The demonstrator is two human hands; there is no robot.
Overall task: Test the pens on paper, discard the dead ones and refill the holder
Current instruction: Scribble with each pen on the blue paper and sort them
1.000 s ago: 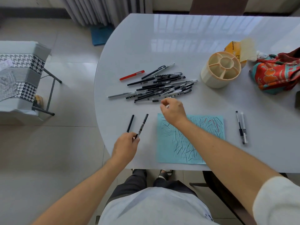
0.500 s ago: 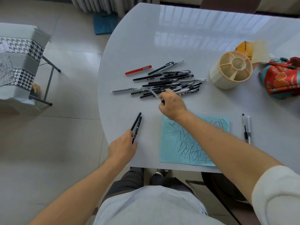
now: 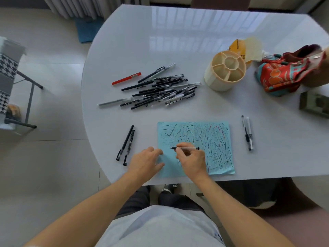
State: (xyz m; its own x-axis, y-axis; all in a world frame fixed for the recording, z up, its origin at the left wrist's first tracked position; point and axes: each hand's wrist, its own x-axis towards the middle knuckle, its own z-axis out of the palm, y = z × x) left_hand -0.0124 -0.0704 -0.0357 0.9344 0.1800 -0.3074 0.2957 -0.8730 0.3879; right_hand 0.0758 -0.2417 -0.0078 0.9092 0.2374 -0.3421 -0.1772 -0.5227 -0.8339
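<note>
My right hand (image 3: 193,160) pinches a clear pen (image 3: 187,148) lying sideways, its tip pointing left over the blue scribbled paper (image 3: 213,139). My left hand (image 3: 146,162) rests with fingers spread on the paper's left edge. Two black pens (image 3: 127,142) lie side by side left of the paper. Another pair of pens (image 3: 247,132) lies to its right. A pile of several mostly black pens (image 3: 160,90) with a red pen (image 3: 126,78) sits further back. The cream pen holder (image 3: 224,71), with divided compartments, stands at the back right.
The white table (image 3: 178,41) ends in a curved edge at the left. A red patterned cloth bag (image 3: 284,72) and a yellow packet (image 3: 236,46) lie beyond the holder. A dark box (image 3: 313,104) is at the right edge. A houndstooth chair (image 3: 10,72) stands on the floor left.
My right hand took a clear pen from the pile and brought it back over the paper. My left hand let go of the black pen beside the other and moved onto the paper's edge.
</note>
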